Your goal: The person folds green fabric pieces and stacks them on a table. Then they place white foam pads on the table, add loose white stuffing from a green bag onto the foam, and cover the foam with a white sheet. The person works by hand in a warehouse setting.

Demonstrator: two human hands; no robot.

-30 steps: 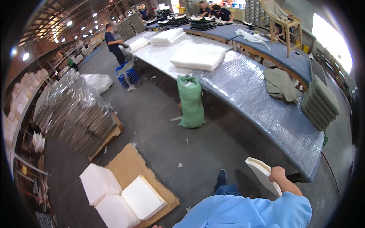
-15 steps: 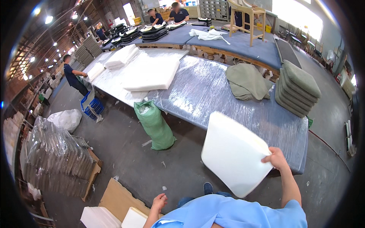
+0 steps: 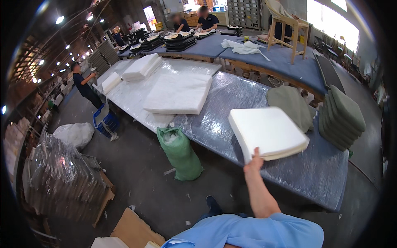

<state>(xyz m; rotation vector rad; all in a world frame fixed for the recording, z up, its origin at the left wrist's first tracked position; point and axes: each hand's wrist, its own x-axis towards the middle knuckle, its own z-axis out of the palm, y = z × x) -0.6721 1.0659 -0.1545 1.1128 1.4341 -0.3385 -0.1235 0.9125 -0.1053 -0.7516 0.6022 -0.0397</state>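
My right hand (image 3: 254,162) grips the near edge of a white foam seat pad (image 3: 271,128) with rounded corners. The thumb shows along the edge; the other fingers are mostly hidden beneath. The pad is over the near right part of a long table wrapped in clear film (image 3: 231,93); whether it rests fully on the surface I cannot tell. Just behind the pad lies a loose pile of grey-green covers (image 3: 289,103), partly hidden by it. To the right stands a stack of grey-green cushions (image 3: 341,118). My left hand is out of view.
White padding sheets (image 3: 178,93) lie farther left on the table. A green sack (image 3: 180,155) stands at its near side. A cardboard piece (image 3: 134,229) and white foam (image 3: 108,243) are at the lower left. People work beyond, near a wooden chair frame (image 3: 287,31).
The foam pad has swung from hanging upright before the table's near edge to lying nearly flat over it. My right hand has moved left with it; my left hand has left the view.
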